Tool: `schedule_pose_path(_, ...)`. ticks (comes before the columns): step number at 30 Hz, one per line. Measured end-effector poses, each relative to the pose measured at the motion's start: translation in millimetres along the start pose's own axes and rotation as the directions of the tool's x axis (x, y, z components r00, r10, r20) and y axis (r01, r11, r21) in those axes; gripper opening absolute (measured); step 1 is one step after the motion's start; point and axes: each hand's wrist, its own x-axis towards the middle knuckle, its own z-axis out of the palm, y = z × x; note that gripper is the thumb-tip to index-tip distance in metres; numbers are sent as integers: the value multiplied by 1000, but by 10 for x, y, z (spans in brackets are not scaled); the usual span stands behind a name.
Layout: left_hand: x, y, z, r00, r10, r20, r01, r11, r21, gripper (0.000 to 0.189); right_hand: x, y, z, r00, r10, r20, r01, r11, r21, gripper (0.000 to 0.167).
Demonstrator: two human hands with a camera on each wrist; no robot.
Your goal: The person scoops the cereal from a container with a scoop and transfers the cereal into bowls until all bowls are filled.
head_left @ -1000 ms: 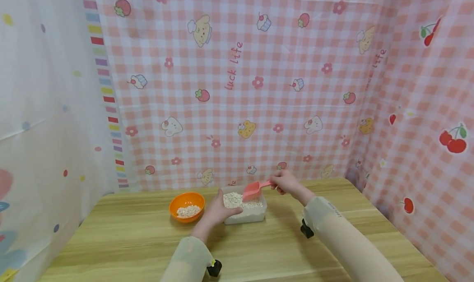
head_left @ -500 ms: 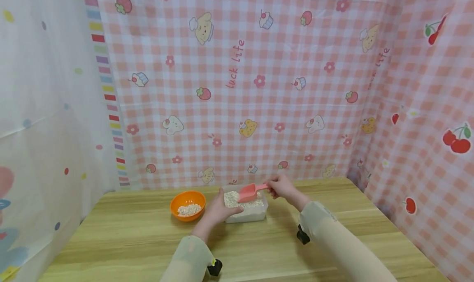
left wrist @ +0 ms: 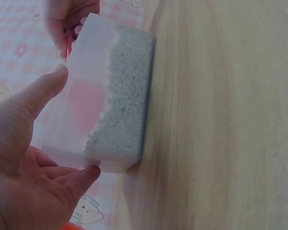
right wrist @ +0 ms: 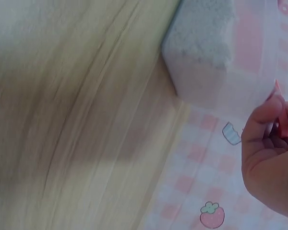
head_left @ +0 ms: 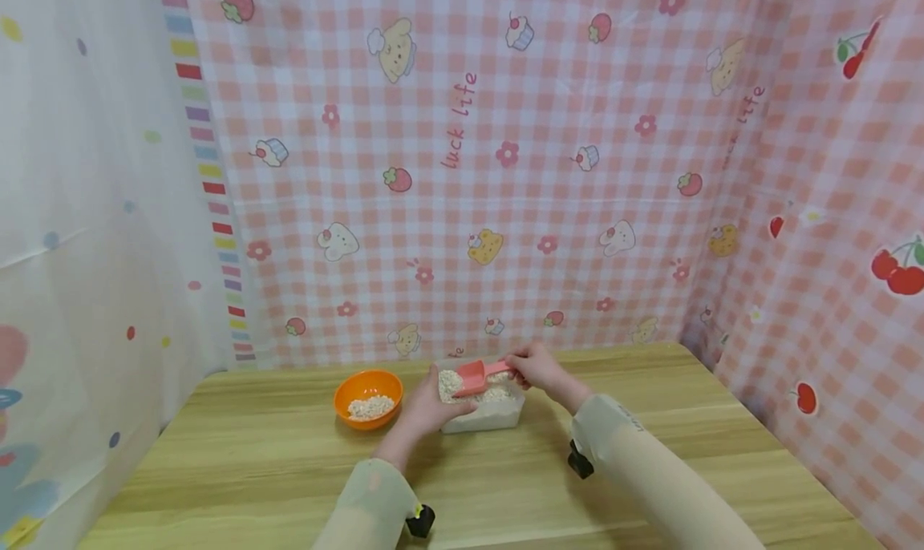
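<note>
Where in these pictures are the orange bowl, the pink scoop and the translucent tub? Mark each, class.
Orange bowl (head_left: 368, 385), head view: bare inner wall.
Pink scoop (head_left: 471, 378), head view: middle of the pan.
Translucent tub (head_left: 484, 419), head view: front wall.

Pale cream-green fabric sleeves (head_left: 364, 502), worn long.
Small black blocky devices (head_left: 421, 522) sit at both cuffs (head_left: 392, 483); dark lettering (head_left: 630, 416) marks the right sleeve (head_left: 657, 478).

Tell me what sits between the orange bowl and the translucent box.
In the head view, the left hand lies between the orange bowl and the translucent box.

Pink scoop (head_left: 472, 378), partly inside tub (head_left: 485, 418); bowl (head_left: 368, 383) nearby
</note>
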Motion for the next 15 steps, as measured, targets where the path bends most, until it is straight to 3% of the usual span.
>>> schedule_pose_path(9,-10,7,2,1000,3,-9,-3,1000,21,109,33,-65,115,1000,-2,-27,1,999,-49,24)
schedule_pose_path(15,-15,13,2,1000,4,-13,-3,1000,17,108,25,-87,114,998,-54,32,56,997,-45,24)
